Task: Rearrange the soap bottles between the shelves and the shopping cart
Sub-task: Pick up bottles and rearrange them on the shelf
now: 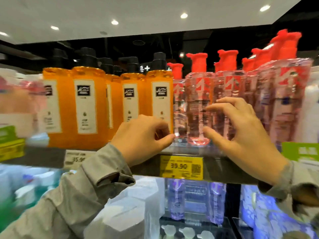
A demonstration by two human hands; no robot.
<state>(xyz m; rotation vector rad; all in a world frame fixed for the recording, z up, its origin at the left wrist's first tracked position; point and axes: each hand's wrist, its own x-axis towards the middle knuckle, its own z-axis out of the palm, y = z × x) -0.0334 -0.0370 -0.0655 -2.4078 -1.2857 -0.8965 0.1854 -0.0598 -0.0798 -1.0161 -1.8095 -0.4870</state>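
Grey sleeves fill the near foreground, one on each forearm, and both arms reach up to a dark shelf at chest height. Beyond the left grip and away to its left stands a row of orange soap bottles with black pump caps and pale labels, upright and packed side by side. Beyond the right grip and off to its right stands a row of clear soap bottles with red caps, also upright and close together. Between the two grips, at the shelf's front edge, is the front clear bottle. The left grip is closed, its fingers curled in with nothing seen inside, and its thumb tip lies at this bottle's base. The right grip is open, fingers spread and loosely bent in front of the bottle; blur hides whether they touch it. Below the grips, violet bottles stand on a lower shelf. A yellow price tag hangs on the shelf edge just under the grips, and a white price tag lies left of the left grip.
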